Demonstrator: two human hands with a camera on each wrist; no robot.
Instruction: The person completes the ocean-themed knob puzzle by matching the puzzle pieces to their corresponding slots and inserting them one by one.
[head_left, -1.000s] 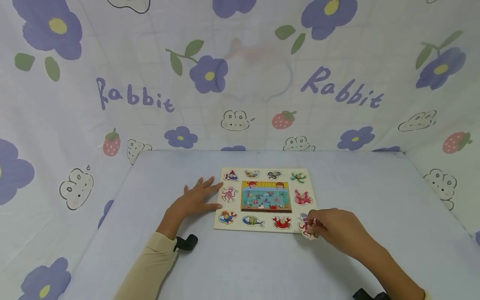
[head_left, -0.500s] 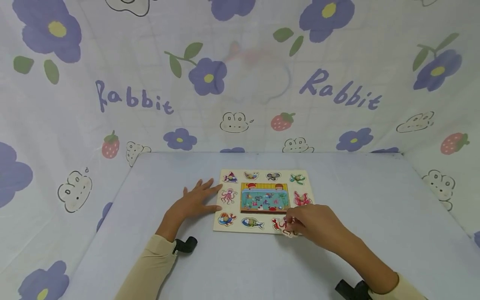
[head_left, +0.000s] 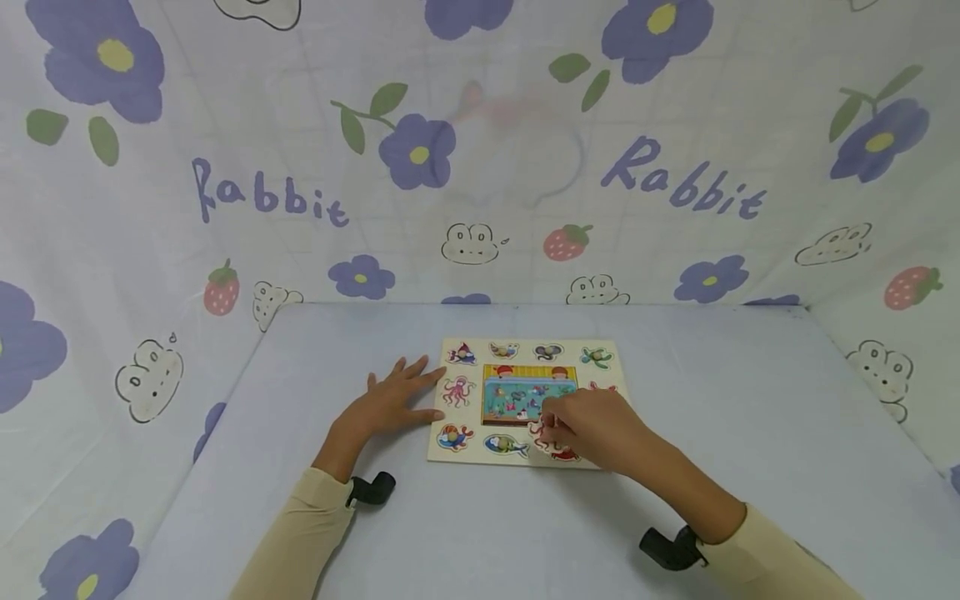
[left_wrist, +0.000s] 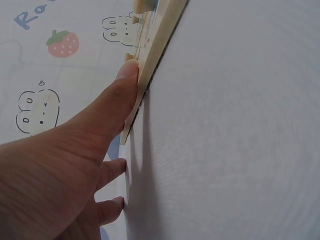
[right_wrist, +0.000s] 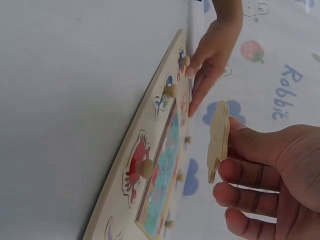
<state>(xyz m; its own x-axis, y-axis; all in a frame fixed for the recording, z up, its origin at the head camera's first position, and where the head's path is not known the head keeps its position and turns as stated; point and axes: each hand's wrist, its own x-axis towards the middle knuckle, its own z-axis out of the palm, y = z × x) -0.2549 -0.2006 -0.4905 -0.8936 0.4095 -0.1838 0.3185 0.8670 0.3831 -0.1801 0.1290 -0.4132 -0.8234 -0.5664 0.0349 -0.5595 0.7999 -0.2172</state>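
Observation:
My right hand (head_left: 600, 425) pinches a wooden octopus puzzle piece (head_left: 540, 437) above the lower part of the puzzle board (head_left: 477, 452). Seen edge-on in the right wrist view, the piece (right_wrist: 218, 142) is apart from the board, its knob hidden behind the fingers. With fingers spread, my left hand (head_left: 386, 402) rests at the board's left edge; in the left wrist view its thumb (left_wrist: 127, 75) touches that edge. Close by, the board shows an octopus picture (head_left: 457, 391) without a knob. A red crab piece (right_wrist: 135, 170) and a fish piece (head_left: 506, 443) lie in the lower row.
Several other knobbed sea-animal pieces, such as a turtle (head_left: 597, 357), sit around the board's middle picture (head_left: 517, 396). A white cloth-covered table (head_left: 480, 533) lies beneath. Behind it hangs a printed curtain (head_left: 517, 167).
The right hand has carried the octopus piece leftward from the board's lower right corner to over the crab, slightly farther from me. The left hand has not moved.

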